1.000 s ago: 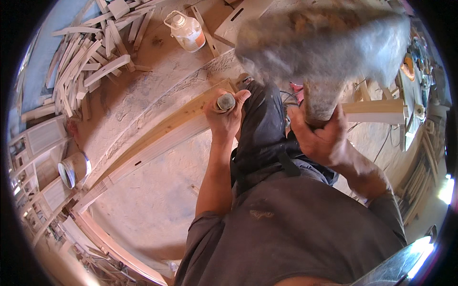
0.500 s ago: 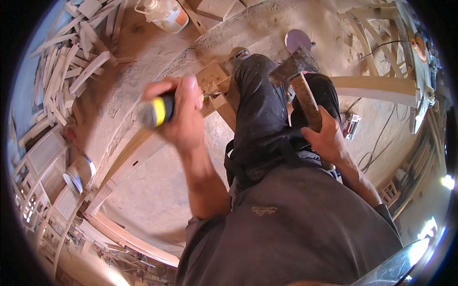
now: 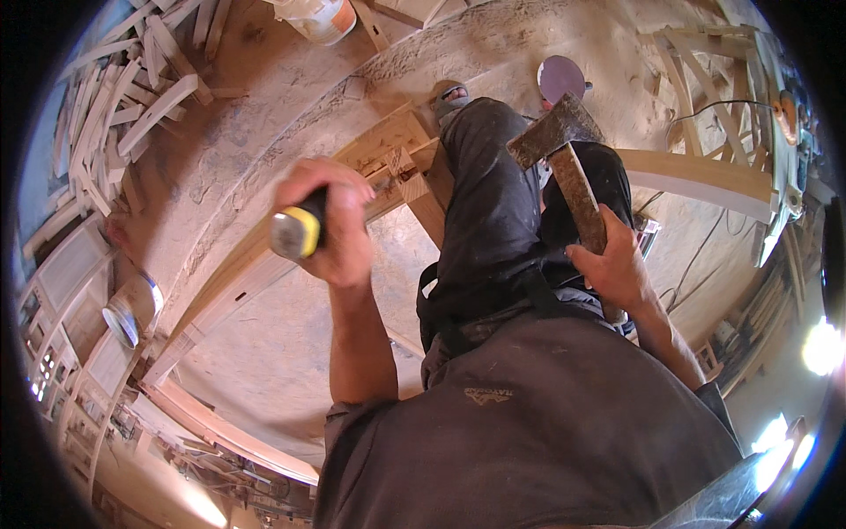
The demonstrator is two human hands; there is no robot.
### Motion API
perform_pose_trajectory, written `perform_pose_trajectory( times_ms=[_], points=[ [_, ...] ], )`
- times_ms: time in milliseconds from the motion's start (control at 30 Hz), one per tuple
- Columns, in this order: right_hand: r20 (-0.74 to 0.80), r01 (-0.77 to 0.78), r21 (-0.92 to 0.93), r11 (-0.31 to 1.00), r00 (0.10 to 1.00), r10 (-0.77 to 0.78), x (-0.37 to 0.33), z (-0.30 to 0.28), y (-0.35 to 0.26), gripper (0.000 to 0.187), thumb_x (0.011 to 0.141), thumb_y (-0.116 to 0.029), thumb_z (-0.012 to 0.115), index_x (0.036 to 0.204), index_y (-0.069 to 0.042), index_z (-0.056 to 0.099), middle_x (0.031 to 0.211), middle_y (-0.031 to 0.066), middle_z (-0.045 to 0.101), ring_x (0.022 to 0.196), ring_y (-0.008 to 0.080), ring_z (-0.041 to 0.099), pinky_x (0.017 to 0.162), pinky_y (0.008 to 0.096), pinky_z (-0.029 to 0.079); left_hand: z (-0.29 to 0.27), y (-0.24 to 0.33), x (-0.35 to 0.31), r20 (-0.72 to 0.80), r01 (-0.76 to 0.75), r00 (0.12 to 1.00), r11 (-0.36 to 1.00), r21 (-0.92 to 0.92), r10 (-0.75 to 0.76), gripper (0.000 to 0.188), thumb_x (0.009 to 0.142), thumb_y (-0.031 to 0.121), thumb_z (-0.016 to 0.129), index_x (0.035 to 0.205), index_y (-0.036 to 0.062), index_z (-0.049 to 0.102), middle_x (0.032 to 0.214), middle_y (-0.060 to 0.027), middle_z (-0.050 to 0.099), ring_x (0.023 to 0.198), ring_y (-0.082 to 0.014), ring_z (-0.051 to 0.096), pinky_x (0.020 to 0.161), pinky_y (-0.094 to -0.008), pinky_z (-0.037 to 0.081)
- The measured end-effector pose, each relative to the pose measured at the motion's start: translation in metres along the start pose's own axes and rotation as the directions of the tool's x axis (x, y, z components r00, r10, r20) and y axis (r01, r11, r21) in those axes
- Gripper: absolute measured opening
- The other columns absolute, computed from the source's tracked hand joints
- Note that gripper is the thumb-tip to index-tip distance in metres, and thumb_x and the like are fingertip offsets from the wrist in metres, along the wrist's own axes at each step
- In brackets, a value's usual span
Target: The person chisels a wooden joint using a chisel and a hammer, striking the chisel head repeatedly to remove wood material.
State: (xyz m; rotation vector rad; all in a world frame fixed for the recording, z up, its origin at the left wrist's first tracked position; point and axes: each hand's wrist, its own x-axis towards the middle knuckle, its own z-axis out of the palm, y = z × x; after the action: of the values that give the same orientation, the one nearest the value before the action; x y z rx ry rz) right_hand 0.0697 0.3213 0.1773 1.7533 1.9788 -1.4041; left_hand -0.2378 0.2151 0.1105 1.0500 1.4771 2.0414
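My left hand (image 3: pixel 339 225) is closed round a chisel (image 3: pixel 300 231) with a black and yellow handle and a metal end cap. The cap points toward the left, and the blade is hidden behind my fingers. Beyond that hand lies a wooden frame, where a short block (image 3: pixel 414 187) crosses a pale beam (image 3: pixel 379 145). My right hand (image 3: pixel 612 264) grips the wooden handle of a hatchet (image 3: pixel 560 132) with a dark, worn metal head. That head is held up over my right leg, apart from the chisel and the wood.
Scrap wood strips (image 3: pixel 110 115) are piled at the far left. A white bucket (image 3: pixel 322 18) stands at the top, and another container (image 3: pixel 132 309) is at the left. A round purple disc (image 3: pixel 560 79) lies near my feet. Another plank (image 3: pixel 705 176) extends right, with cables on the floor.
The view has shifted slightly. The chisel's handle is sharper now and its end cap faces me more. My right hand still holds the hatchet up, in much the same pose.
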Motion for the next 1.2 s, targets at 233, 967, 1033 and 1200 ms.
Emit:
perform_pose_trajectory(
  times_ms=[233,967,1033,1200],
  points=[
    [0.008,0.001,-0.034,0.999,1.0,-0.001,-0.002,0.008,0.008,0.04,0.078,-0.015,0.074,0.109,0.004,0.056,0.078,0.0246,0.062,0.072,0.0327,0.064,0.069,0.042,0.051,0.051,0.018,-0.046,0.319,-0.014,0.947,0.993,0.12,-0.026,0.025,0.062,0.01,0.077,0.077,0.0046,0.058,0.071,-0.0089,0.053,0.062,-0.0267,0.051,0.056,-0.0349,0.04],
    [0.019,-0.034,-0.12,0.992,0.999,0.036,-0.007,0.009,0.005,0.052,0.078,-0.016,0.074,0.119,0.01,0.054,0.094,0.0277,0.068,0.091,0.0351,0.07,0.08,0.041,0.053,0.066,0.0,-0.046,0.22,-0.189,0.964,0.968,0.162,0.152,0.024,0.068,0.001,0.072,0.064,0.0047,0.048,0.063,-0.0086,0.05,0.051,-0.0256,0.049,0.046,-0.034,0.037],
    [0.026,-0.045,-0.123,0.991,0.999,0.048,-0.006,0.009,0.0,0.053,0.078,-0.016,0.074,0.119,0.01,0.054,0.094,0.0275,0.068,0.091,0.035,0.07,0.08,0.041,0.053,0.065,-0.002,-0.046,0.212,-0.194,0.964,0.968,0.161,0.158,0.024,0.067,0.001,0.072,0.064,0.0048,0.048,0.062,-0.0085,0.05,0.05,-0.0255,0.048,0.046,-0.034,0.037],
    [-0.011,-0.038,-0.13,0.991,0.999,0.037,-0.011,0.011,-0.001,0.05,0.078,-0.015,0.074,0.118,0.009,0.055,0.094,0.0266,0.068,0.089,0.0345,0.07,0.079,0.0404,0.053,0.068,-0.006,-0.047,0.194,-0.206,0.964,0.97,0.126,0.179,0.024,0.065,0.0,0.071,0.063,0.0058,0.048,0.061,-0.0078,0.048,0.05,-0.0253,0.047,0.045,-0.0339,0.035]
  ],
)
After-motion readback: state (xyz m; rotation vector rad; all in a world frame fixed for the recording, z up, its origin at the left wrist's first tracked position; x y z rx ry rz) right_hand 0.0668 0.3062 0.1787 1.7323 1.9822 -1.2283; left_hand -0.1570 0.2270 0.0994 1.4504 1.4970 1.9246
